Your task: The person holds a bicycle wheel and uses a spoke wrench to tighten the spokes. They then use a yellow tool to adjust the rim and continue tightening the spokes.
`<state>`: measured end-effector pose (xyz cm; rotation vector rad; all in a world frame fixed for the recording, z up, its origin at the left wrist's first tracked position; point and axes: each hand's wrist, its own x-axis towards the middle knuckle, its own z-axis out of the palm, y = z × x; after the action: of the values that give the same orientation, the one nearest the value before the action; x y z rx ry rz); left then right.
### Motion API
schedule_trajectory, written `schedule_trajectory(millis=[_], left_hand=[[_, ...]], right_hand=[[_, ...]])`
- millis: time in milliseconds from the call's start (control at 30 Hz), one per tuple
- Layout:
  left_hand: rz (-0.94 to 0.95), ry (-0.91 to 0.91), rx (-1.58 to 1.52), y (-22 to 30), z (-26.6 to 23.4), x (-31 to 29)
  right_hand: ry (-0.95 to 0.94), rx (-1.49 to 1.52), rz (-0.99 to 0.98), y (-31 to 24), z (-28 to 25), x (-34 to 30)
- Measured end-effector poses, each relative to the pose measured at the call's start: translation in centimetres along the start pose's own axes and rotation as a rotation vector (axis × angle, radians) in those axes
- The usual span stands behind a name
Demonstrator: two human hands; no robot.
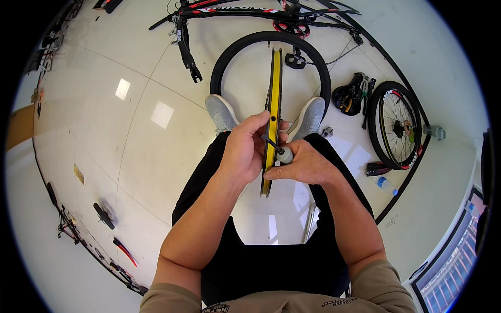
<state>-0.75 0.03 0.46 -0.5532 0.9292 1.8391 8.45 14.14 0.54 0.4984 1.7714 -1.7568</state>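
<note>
A bicycle wheel rim [275,83], seen edge-on with a yellow strip along its channel and a dark hole in it, stands upright between my legs. My left hand [243,148] grips the rim from its left side, with fingers curled behind it. My right hand [309,163] is closed round a tool with a rounded grey handle [284,155]. Its thin dark shaft points across the yellow strip; whether the tip touches the rim I cannot tell. My right thumb presses on the rim's lower part. A loose black tyre [218,65] lies on the floor beyond, near my shoes.
A black and red bicycle frame [242,10] lies at the far side. To the right are a saddle [345,99], pliers [367,86], a tyred wheel [372,122] and a water bottle [386,185]. More bicycle parts [104,216] lie along the left wall.
</note>
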Motion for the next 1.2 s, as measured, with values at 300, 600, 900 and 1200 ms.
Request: schedule_trajectory(millis=[300, 600, 900, 1200], left_hand=[[-0.003, 0.012, -0.009, -0.1, -0.1, 0.0], [0.006, -0.023, 0.007, -0.2, -0.1, 0.0], [0.053, 0.033, 0.068, -0.5, -0.2, 0.1], [0.057, 0.009, 0.082, -0.3, -0.1, 0.2]], right_hand=[[-0.055, -0.039, 0.031, -0.1, -0.3, 0.0], [-0.068, -0.113, -0.03, -0.3, -1.7, -0.7], [0.152, 0.487, -0.196, 0.1, -4.5, -1.3], [0.413, 0.384, -0.132, 0.6, -4.1, -0.7]])
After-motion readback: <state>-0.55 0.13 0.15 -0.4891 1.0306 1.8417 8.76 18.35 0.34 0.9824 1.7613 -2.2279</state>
